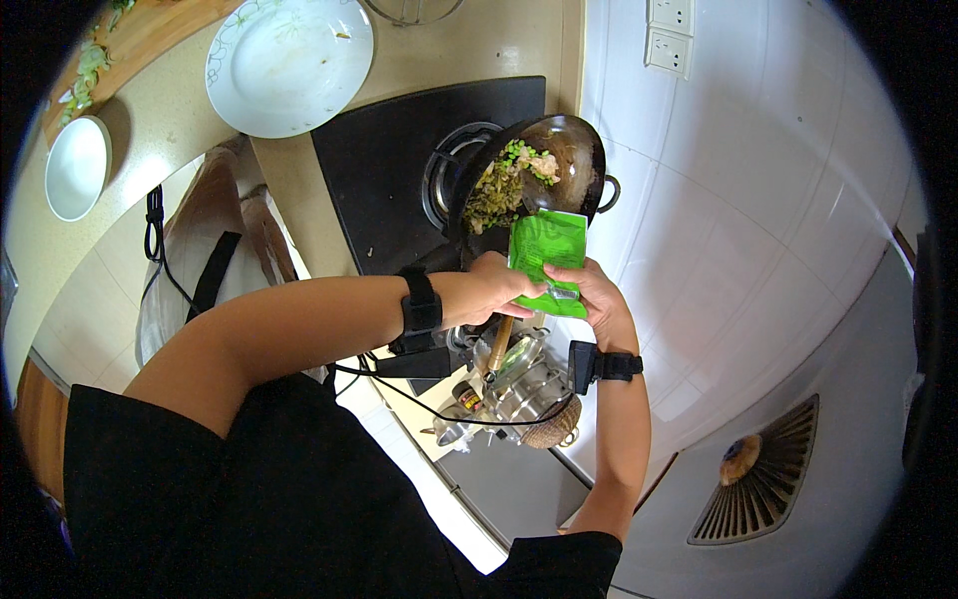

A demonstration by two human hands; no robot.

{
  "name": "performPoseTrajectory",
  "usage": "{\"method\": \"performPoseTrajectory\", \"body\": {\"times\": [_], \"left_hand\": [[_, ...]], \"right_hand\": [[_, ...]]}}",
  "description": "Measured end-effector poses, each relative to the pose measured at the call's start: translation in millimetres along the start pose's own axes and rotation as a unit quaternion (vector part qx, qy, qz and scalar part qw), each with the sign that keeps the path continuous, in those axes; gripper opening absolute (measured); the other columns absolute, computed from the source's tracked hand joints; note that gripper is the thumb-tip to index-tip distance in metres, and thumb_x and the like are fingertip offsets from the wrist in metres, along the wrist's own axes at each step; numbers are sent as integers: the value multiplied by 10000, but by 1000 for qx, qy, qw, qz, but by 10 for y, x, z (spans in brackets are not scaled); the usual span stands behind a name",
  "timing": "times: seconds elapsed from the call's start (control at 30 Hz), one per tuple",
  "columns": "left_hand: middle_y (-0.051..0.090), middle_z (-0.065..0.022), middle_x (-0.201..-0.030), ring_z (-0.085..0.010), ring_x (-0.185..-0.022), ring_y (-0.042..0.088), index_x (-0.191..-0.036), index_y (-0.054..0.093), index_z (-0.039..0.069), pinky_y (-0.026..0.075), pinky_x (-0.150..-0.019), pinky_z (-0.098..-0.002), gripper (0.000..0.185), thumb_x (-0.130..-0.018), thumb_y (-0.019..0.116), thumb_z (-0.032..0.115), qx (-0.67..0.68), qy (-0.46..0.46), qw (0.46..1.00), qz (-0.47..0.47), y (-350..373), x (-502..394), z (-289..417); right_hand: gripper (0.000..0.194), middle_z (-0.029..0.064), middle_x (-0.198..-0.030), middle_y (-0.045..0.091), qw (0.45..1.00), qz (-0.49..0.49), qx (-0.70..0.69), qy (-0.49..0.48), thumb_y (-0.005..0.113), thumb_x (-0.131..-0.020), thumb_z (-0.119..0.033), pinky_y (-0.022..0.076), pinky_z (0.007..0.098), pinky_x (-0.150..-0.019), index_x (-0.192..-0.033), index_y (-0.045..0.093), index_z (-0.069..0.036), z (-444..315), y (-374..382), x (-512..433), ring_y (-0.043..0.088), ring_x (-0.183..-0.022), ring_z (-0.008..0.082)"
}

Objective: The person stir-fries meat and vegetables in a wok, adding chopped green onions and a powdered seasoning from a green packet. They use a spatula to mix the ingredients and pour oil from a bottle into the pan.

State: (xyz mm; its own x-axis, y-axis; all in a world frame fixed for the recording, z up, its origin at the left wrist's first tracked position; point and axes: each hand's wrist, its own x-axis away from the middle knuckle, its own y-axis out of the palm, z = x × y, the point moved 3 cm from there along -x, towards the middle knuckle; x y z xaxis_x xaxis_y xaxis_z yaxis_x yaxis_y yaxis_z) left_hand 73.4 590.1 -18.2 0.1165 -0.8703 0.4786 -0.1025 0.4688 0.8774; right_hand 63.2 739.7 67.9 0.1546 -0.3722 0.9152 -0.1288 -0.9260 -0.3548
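Note:
A green plastic packet (550,251), printed with writing, is held between my two hands beside the near rim of a wok. My right hand (593,290) grips its right edge, thumb across the front. At its lower left edge, my left hand (503,288) pinches it between thumb and fingers. The dark metal wok (572,150) is on the gas stove (382,172) and holds chopped greens (494,196), green peas or beans (515,152) and pale pieces (545,166). The packet hides part of the wok. A wooden handle (500,344) shows below my left hand.
A large white plate (292,67) with food bits and a white bowl (75,168) stand on the counter. Chopped greens lie on a wooden board (150,37). Metal containers (528,389) and a small jar (466,395) crowd below the hands. A tiled wall (718,202) rises at right.

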Motion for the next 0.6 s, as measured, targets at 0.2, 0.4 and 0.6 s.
{"method": "performPoseTrajectory", "body": {"times": [0.2, 0.4, 0.6], "left_hand": [[643, -173, -883, -268, -755, 677, -888, 604, -103, 600, -674, -354, 150, -774, 667, -29, -29, -37, 997, 58, 45, -5, -57], [650, -146, -835, -220, -682, 661, -830, 605, -69, 551, -629, -367, 187, -741, 734, 34, -22, -8, 999, 36, -73, -78, 6], [658, -128, -858, -223, -828, 658, -873, 624, -34, 546, -704, -343, 203, -751, 744, 77, -39, -31, 995, 86, -35, 12, 2]], "right_hand": [[385, 132, -946, 671, 998, 12, 59, -24, 783, -724, -73, 552, 348, -704, -1052, 612, 35, 15, 4, -45, 660, -800, 206], [386, 138, -947, 666, 999, 14, 17, -33, 782, -716, -49, 559, 353, -678, -1046, 606, 47, 9, 31, 34, 660, -783, 212], [401, 149, -978, 660, 999, 10, 40, -9, 774, -732, -61, 563, 361, -696, -1069, 591, 55, 27, 45, 37, 657, -827, 223]]}}
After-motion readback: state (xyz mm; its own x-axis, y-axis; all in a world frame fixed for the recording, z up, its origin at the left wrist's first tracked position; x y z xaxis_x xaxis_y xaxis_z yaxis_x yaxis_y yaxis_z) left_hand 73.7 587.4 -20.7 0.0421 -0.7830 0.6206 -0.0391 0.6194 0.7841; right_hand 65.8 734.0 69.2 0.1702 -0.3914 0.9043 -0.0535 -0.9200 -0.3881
